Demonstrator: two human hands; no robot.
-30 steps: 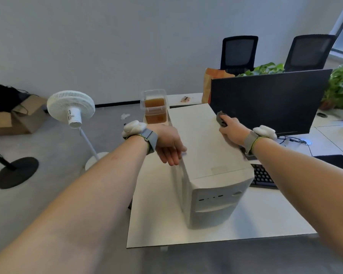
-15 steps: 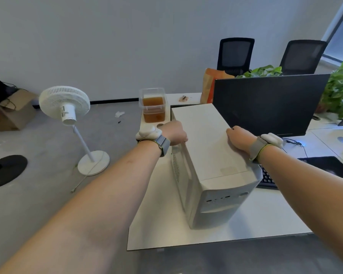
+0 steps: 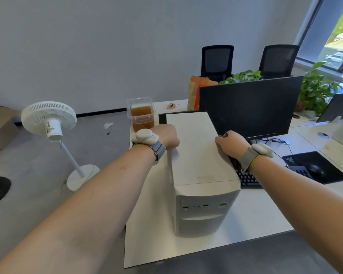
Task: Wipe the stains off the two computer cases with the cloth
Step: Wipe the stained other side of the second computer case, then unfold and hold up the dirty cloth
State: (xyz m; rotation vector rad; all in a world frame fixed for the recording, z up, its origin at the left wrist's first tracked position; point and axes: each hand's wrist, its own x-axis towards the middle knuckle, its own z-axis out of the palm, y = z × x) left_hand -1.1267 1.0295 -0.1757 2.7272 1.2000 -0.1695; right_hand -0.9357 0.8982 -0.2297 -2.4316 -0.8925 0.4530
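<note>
A white computer case [image 3: 194, 151] stands upright on the white desk [image 3: 147, 244], its front panel facing me. My left hand [image 3: 166, 135] grips the case's top left edge, with its fingers curled over the side. At the top right edge, my right hand [image 3: 232, 143] rests with curled fingers. A small dark bit of the grey cloth [image 3: 223, 135] shows at its fingertips, and the rest of the cloth is hidden under the hand. A black edge [image 3: 162, 118] shows just behind the white case; I cannot tell what it is.
A black monitor [image 3: 249, 107] stands right of the case, with a keyboard [image 3: 248, 179] and a mouse [image 3: 315, 169] on a black pad. A clear tub of brown liquid [image 3: 142, 115] sits at the desk's far left. A white fan [image 3: 49, 119] stands on the floor to the left.
My left hand went from hovering over the case's left side to gripping its top left edge. My right hand slid nearer along the right edge, and less of the cloth shows.
</note>
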